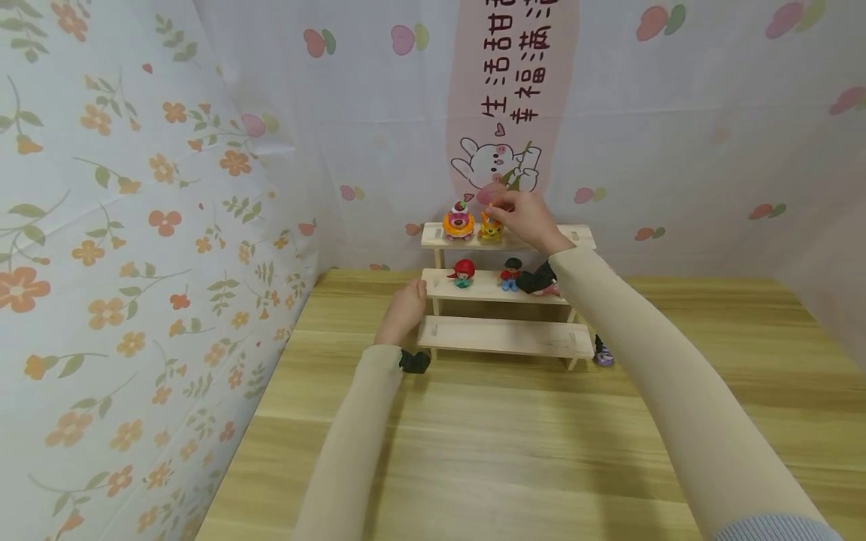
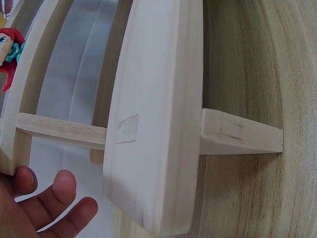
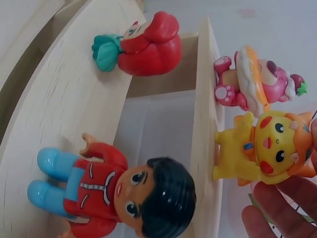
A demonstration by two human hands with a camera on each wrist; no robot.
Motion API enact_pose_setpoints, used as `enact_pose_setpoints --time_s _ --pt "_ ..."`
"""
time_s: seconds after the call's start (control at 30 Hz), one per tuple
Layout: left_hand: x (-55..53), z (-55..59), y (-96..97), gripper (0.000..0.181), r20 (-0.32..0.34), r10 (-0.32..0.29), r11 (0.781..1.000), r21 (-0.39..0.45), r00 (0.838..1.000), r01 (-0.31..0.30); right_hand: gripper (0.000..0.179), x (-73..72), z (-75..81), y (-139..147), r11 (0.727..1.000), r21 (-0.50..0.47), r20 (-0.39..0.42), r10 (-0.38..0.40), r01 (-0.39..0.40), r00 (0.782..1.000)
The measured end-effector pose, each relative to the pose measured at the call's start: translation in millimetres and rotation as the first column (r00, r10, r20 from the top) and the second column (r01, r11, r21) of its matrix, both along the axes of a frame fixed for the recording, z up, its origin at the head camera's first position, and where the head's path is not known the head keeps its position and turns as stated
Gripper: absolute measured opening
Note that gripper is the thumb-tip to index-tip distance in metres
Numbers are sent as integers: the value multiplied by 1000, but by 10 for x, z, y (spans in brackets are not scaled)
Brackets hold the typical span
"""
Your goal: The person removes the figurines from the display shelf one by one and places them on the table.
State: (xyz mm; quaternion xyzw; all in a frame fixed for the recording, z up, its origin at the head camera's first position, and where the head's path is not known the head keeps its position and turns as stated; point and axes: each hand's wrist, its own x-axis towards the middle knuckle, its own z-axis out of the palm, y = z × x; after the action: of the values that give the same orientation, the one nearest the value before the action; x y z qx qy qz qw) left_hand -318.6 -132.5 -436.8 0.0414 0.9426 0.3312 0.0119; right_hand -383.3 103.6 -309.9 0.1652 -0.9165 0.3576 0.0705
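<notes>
My right hand (image 1: 526,214) pinches the head of a yellow toy figurine (image 3: 270,141) in an orange hood, whose feet stand at the top tier (image 1: 438,234) of a wooden stepped display shelf. Left of it sits a pink bear figurine (image 1: 459,221) with an orange-and-white ring and a strawberry on its head. At the left end of the middle tier (image 1: 443,285), my left hand (image 1: 404,306) grips the shelf with bent fingers (image 2: 64,186); its thumb is hidden. A red-haired mermaid figurine (image 1: 464,272) and a black-haired figurine in red (image 3: 96,191) occupy that middle tier.
A pink item (image 1: 551,289) on the middle tier is partly covered by the right wrist. Below it runs the bottom tier (image 1: 501,336). A dark-and-purple figurine (image 1: 604,353) stands on the wooden table (image 1: 487,451) right of the shelf. Patterned cloth (image 1: 365,113) hangs behind.
</notes>
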Motion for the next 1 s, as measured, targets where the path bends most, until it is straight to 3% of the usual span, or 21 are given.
enact_pose_setpoints --time_s 0.5,1.0 --pt "35 30 29 46 37 12 1000 2 999 -12 24 54 0 51 1000 -12 -25 3 -3 1000" --pt "16 12 20 48 37 0 1000 -4 999 0 28 233 97 245 999 -29 -21 -37 37 999"
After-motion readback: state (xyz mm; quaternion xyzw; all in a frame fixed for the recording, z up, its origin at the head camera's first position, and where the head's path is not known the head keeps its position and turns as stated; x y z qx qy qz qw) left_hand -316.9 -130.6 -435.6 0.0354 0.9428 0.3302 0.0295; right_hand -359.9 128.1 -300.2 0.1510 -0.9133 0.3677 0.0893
